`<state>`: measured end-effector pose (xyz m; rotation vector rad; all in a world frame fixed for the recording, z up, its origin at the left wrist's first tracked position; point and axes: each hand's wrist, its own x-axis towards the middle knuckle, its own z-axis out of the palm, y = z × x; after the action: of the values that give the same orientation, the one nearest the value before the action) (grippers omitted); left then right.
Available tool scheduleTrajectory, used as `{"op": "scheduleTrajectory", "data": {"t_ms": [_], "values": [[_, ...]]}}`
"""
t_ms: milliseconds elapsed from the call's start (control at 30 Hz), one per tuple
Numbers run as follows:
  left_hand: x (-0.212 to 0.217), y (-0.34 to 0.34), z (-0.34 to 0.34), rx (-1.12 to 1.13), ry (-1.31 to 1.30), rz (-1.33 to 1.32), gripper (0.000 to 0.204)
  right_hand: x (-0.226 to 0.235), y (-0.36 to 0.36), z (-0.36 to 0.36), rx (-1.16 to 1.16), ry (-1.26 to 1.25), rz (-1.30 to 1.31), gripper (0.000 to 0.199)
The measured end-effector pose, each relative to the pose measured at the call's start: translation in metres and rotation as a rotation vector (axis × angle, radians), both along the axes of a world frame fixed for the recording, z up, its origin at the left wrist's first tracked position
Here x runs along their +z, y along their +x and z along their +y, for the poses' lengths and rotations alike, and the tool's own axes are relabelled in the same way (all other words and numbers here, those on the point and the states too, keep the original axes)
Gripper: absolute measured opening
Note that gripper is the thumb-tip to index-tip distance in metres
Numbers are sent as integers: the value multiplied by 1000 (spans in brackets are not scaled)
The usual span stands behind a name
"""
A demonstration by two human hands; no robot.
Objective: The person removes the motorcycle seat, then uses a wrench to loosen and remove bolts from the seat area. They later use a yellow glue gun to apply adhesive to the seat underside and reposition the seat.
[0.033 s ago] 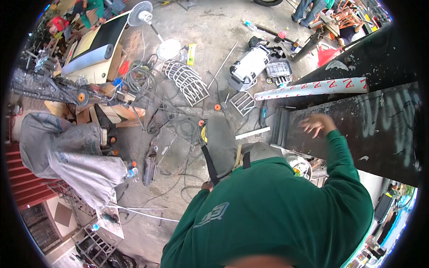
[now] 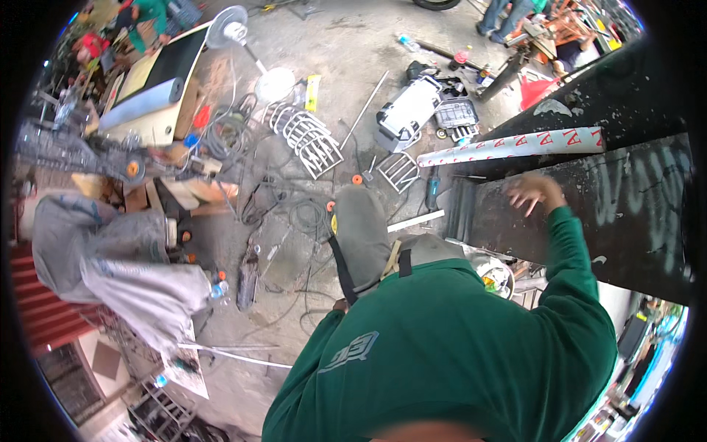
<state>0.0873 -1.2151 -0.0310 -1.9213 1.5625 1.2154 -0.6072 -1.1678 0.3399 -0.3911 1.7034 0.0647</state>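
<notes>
Head camera looks steeply down, high above cluttered workshop floor [image 2: 309,66].

A long white wrapped tube [image 2: 508,147], printed with repeated red marks along its length, is laid across the top of the dark metal panel [image 2: 611,214] at the right. Pale sprayed lettering is seen on the face of that panel. A narrow yellow packet [image 2: 312,92] is seen lying flat on the concrete floor [image 2: 353,44] near the top centre, just beside a round white disc [image 2: 274,83]. A pale blue printed emblem [image 2: 350,352] is seen on the back of the green shirt [image 2: 456,353] in the foreground. No screens are seen.
</notes>
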Motion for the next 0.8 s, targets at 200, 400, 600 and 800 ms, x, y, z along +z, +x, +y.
{"op": "scheduleTrajectory", "data": {"t_ms": [200,400,600,800], "values": [[-50,-69,-209,-218,12,180,52,226,-44,-83,-1,-773,683,56],[-43,-81,-441,399,84,374,48,228,17,-228,-33,-1099,548,49],[12,-20,-666,-987,-125,426,52,-82,7,-318,-230,-484,678,39],[68,-83,-803,-638,111,166,51,-301,244,-236,-363,17,279,44]]}}
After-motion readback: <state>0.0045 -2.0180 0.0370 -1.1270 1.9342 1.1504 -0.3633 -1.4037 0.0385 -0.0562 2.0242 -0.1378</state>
